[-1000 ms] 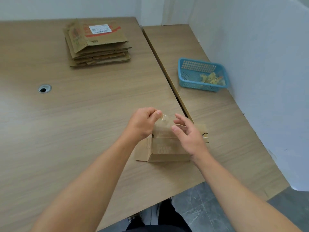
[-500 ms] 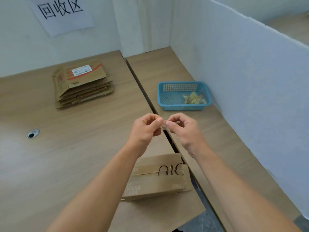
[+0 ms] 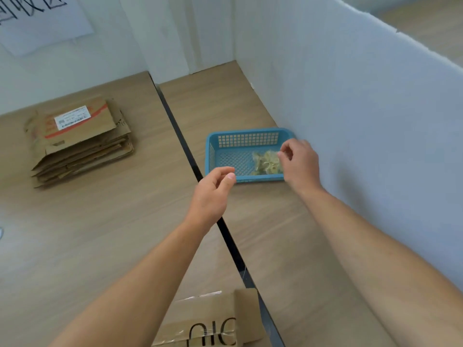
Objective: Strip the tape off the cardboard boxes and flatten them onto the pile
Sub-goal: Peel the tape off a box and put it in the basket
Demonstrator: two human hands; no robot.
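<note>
A small cardboard box (image 3: 208,321) with clear tape and black lettering lies at the near table edge, between my forearms and untouched. My right hand (image 3: 300,164) hovers over the right end of the blue basket (image 3: 245,132), thumb and forefinger pinched on a small clear piece of tape that hardly shows. Crumpled tape scraps (image 3: 266,162) lie in the basket just under those fingers. My left hand (image 3: 213,194) hangs in front of the basket's near-left corner, fingers loosely curled and empty. The pile of flattened boxes (image 3: 80,144) lies far left.
A dark gap (image 3: 190,156) runs between the two wooden tables. A white partition (image 3: 350,121) walls off the right side, right behind the basket. A paper sign (image 3: 37,18) hangs on the back wall.
My hands have parted and left the box. The right hand went forward and right, to above the basket, with the tape; the left let go and trails behind. The view tilted up.
</note>
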